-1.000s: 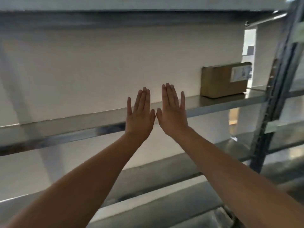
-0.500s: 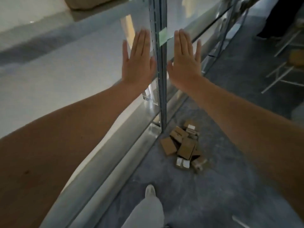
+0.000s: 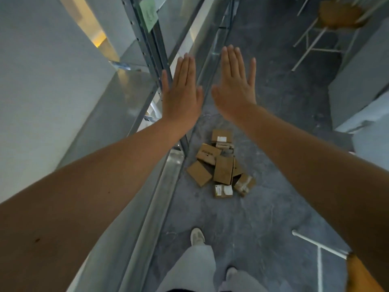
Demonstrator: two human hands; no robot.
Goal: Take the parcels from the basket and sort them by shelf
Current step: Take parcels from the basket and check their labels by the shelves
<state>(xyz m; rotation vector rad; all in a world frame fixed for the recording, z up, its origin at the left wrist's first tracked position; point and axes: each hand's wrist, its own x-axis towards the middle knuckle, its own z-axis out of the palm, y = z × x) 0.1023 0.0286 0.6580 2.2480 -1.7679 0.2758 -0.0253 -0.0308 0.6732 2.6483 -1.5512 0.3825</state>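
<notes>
Head cam: left hand (image 3: 181, 95) & right hand (image 3: 233, 89) are hovering flat-fingered, empty, prob. readying for brown cardboard parcels (image 3: 219, 165) heaped below.

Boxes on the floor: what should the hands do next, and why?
Probably reach down toward the pile of parcels. The left hand and right hand are both flat and empty, held out in the air, and the parcels lie ahead on the floor, untouched.
</notes>
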